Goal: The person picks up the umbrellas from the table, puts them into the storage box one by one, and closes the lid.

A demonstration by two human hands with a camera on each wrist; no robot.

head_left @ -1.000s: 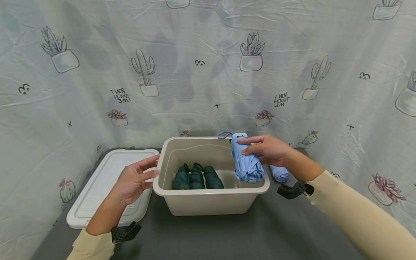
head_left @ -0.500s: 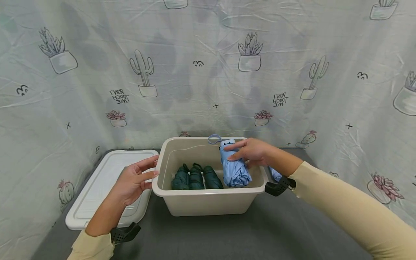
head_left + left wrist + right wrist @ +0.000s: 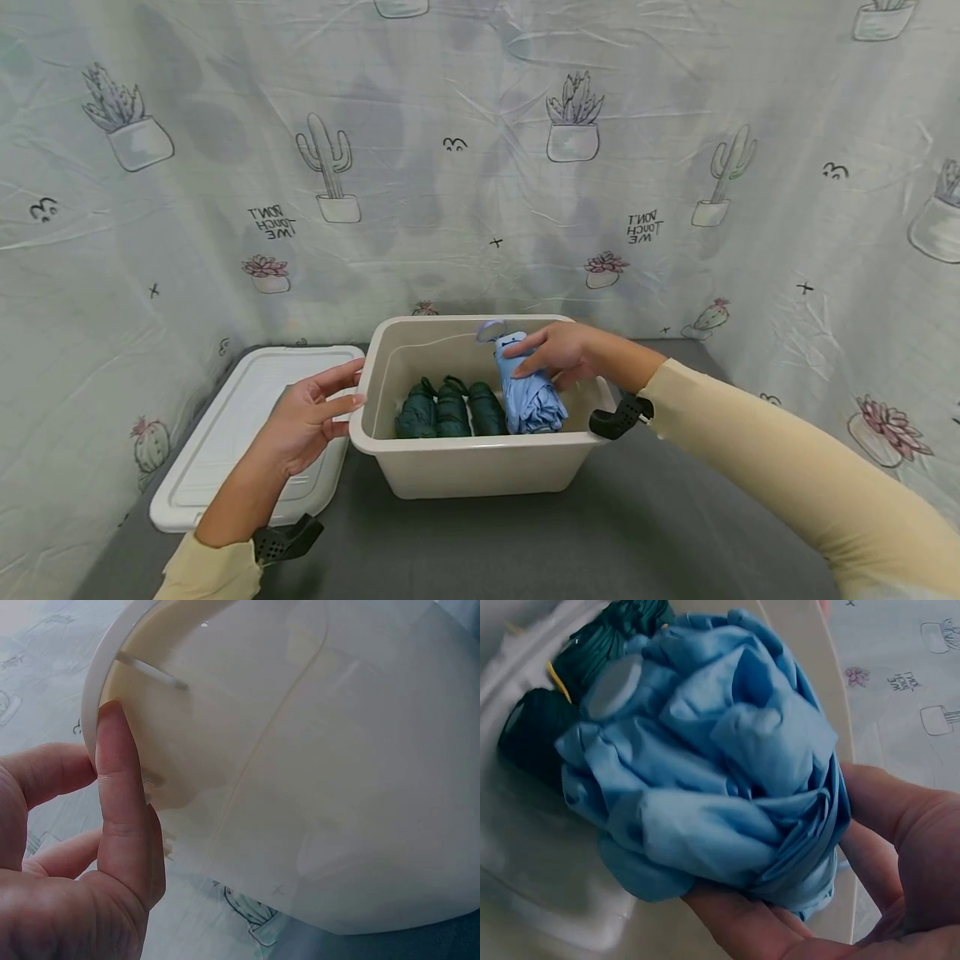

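Note:
My right hand (image 3: 566,350) grips a light-blue folded umbrella (image 3: 532,400), fingers and thumb around its side near the handle end. The umbrella (image 3: 712,765) is tilted inside a beige plastic bin (image 3: 480,471), its wrist loop toward the back wall. Three dark green folded umbrellas (image 3: 453,412) lie side by side in the bin, the rightmost right beside the blue one. At the bin's left end my left hand (image 3: 311,417) holds the rim; in the left wrist view, fingers of this hand (image 3: 105,825) are on both sides of the rim's edge.
A white lid (image 3: 247,408) lies on the grey table (image 3: 465,550) to the left, partly behind the left hand. A curtain (image 3: 487,183) printed with potted plants hangs behind and along both sides.
My right hand has carried the blue umbrella left and down into the bin, beside the green ones. Another blue umbrella on the table at right is now hidden behind the arm. The left hand stays.

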